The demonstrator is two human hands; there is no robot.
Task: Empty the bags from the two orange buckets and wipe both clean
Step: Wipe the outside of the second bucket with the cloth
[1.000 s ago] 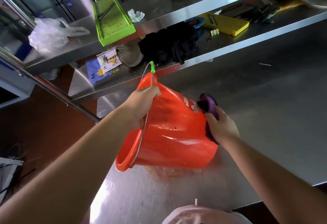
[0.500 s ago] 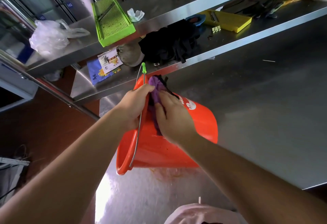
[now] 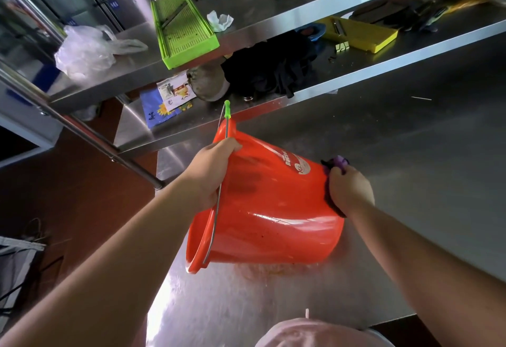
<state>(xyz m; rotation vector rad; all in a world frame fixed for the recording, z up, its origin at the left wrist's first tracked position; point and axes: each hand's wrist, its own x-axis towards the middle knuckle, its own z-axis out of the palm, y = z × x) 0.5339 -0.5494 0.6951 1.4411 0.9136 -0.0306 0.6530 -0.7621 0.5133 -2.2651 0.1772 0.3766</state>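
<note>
At frame centre, the glossy orange plastic bucket (image 3: 273, 209) lies tipped on the brushed-steel bench (image 3: 410, 155). Left hand (image 3: 210, 171) grip clamps its rim; right hand (image 3: 349, 190) grip presses a crumpled purple cloth (image 3: 338, 161) against its base.

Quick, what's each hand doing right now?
Left hand: grips the orange bucket by its rim.
Right hand: holds a purple cloth against the bucket.

The orange bucket (image 3: 273, 209) has white print on its side, at approx. 1 o'clock: the word "Bucket", w/ a round white logo beside it, too blurred to read. Shelf leaflets: text too small.
</note>
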